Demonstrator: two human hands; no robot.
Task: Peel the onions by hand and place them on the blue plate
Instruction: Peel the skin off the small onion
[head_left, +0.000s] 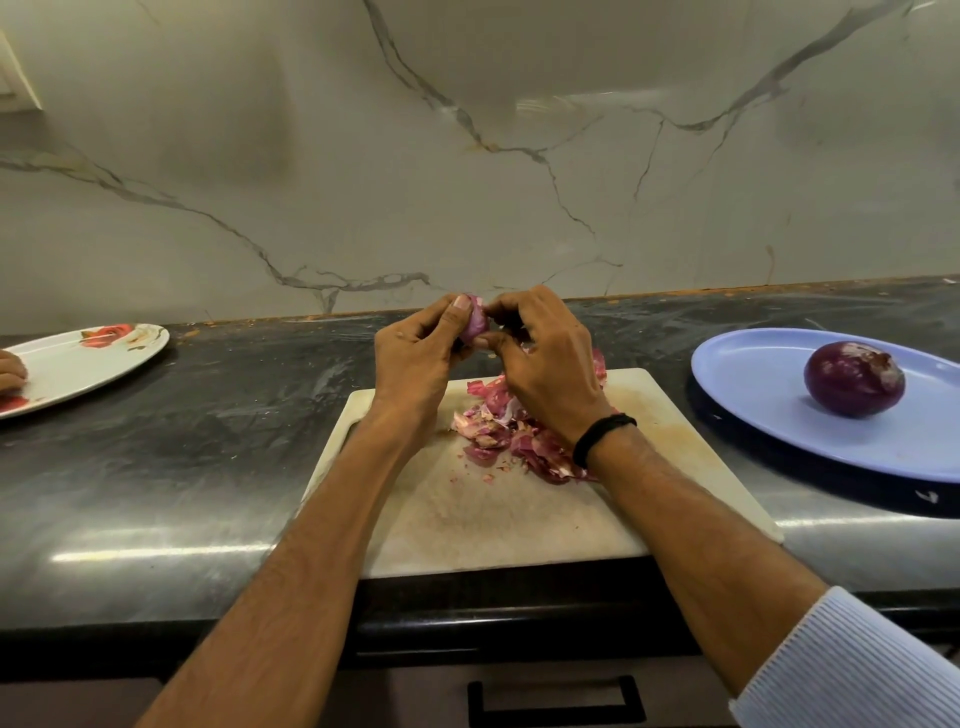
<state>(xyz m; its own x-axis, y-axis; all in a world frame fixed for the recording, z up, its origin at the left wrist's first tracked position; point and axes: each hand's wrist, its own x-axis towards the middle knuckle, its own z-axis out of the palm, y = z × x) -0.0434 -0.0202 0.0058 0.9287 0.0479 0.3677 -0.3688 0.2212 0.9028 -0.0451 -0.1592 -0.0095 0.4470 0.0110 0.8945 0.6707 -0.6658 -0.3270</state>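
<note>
Above the far edge of a white cutting board (519, 519), both my hands hold a small pinkish-purple onion (475, 325). My left hand (415, 358) grips it from the left with the thumb on top. My right hand (540, 364) pinches at its right side, hiding most of it. A heap of pink onion skins (511, 431) lies on the board below the hands. To the right, a peeled dark purple onion (854, 378) rests on the blue plate (779, 415).
A white plate with a red flower print (88, 358) sits at the far left, with another person's fingers (10, 370) on its edge. The dark counter (208, 441) ends at a marble wall behind. A drawer handle (556, 701) shows below the counter front.
</note>
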